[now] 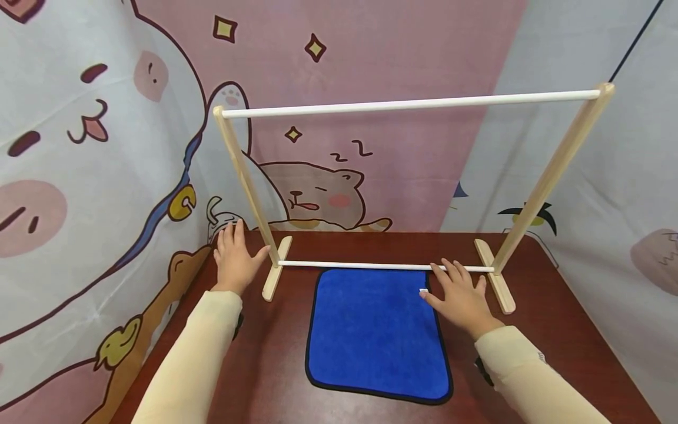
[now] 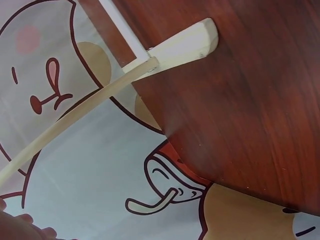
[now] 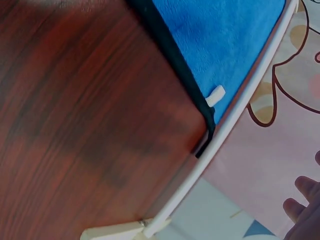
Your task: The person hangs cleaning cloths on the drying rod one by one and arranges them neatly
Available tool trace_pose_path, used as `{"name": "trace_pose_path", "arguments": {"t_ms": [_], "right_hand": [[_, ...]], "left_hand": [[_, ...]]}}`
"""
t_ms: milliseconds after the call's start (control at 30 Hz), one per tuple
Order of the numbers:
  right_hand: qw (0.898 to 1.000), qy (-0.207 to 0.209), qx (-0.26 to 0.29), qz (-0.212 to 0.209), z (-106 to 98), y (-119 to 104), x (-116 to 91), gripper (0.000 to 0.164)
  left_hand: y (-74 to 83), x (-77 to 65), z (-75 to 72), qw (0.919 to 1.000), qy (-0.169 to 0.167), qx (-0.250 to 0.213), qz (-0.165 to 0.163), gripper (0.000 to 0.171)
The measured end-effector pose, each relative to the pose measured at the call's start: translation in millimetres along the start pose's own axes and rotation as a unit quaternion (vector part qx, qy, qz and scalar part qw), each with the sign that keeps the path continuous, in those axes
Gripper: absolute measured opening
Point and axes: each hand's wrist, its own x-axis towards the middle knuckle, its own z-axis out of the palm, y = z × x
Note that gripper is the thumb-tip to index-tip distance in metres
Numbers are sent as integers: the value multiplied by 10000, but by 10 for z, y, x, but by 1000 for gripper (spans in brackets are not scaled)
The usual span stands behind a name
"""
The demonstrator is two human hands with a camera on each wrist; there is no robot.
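A blue cloth (image 1: pixel 376 335) with black edging lies flat on the table, its far edge by the lower white rod (image 1: pixel 360 265) of a small wooden rack. My left hand (image 1: pixel 234 263), fingers spread, is just left of the rack's left post (image 1: pixel 246 182) and holds nothing. Over the cloth's far right corner, near a small white tag (image 3: pixel 216 95), my right hand (image 1: pixel 462 299) reaches with fingers extended, overlapping the lower rod in the head view. Only the fingers of the left hand (image 2: pixel 22 229) and right hand (image 3: pixel 306 212) show at the wrist views' lower corners.
The rack's upper white rod (image 1: pixel 413 105) spans both posts high above the table (image 1: pixel 265 365). Its right post (image 1: pixel 553 176) leans outward in view and stands on a wooden foot (image 1: pixel 503 291). A cartoon-printed curtain (image 1: pixel 424 53) hangs behind and at both sides.
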Motion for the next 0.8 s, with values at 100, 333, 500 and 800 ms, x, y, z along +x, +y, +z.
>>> {"name": "trace_pose_path", "arguments": {"t_ms": [100,333,500,800], "right_hand": [[10000,-25,3,10,44,-32,17,78],[10000,-47,37,-62,162,-67,46,77],[9998,-55,149,-94,258,-75,91,74],[9992,-218,325,-81,359,-138,130,71]], "left_hand": [[33,48,-15,9998,101,-191,-11,91],[132,179,-79,9982,152,-562,-117,89],[180,291,-125,9967,160,-768,-221,89],[339,440,-260,9910,257,-1257,-375,86]]}}
